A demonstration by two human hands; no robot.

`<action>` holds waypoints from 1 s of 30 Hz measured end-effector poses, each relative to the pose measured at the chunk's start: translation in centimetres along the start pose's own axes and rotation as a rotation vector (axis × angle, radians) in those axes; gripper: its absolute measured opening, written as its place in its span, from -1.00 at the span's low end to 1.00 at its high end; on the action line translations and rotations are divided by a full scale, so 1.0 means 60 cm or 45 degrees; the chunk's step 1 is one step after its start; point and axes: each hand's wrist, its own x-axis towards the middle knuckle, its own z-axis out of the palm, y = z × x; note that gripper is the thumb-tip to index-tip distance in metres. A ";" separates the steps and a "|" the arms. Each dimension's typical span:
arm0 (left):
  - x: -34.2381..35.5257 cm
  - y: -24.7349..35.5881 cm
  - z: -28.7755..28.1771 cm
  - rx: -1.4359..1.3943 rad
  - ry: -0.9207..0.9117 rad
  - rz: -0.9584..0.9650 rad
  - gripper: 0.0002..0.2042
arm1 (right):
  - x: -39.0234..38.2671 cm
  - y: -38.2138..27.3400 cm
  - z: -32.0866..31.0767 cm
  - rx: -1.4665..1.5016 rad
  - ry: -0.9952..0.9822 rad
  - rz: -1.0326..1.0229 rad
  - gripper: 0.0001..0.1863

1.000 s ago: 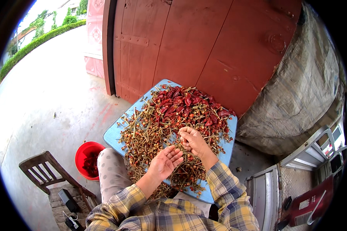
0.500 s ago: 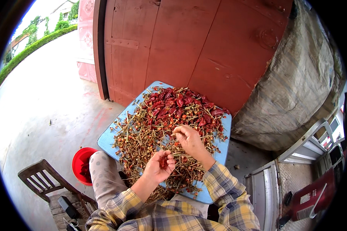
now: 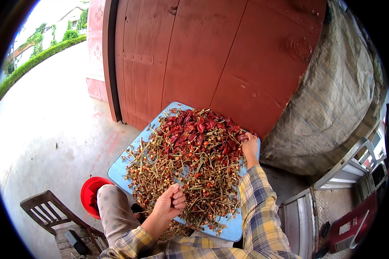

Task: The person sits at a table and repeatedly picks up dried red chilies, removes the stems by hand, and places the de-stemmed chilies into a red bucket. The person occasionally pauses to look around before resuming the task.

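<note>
A light blue table (image 3: 121, 166) bears a spread heap of dried pepper stems and caps (image 3: 164, 166). Dark red dried pepper pieces (image 3: 190, 127) are piled at its far side. My right hand (image 3: 250, 149) reaches to the pile's far right end, its fingers closed on a red dried pepper piece near the table's edge. Over the near part of the stems, my left hand (image 3: 170, 203) is curled into a fist with the thumb on top; whatever its palm contains is hidden.
A red bucket (image 3: 85, 194) with dark red pieces inside stands left of my knee. Beside it is a wooden chair (image 3: 43, 207) with a dark object (image 3: 76, 241) on the seat. A reddish door (image 3: 194, 56) rises behind the table; a large grey-covered bulk (image 3: 328, 95) is at right.
My right hand has moved from above the middle of the heap to its far right end. My left hand has drawn slightly nearer and left, its fingers curled tighter. The view has tilted slightly upward.
</note>
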 end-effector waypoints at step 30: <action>0.019 -0.032 -0.028 0.097 -0.014 -0.033 -0.93 | 0.039 0.038 -0.028 -0.198 -0.192 -0.394 -0.66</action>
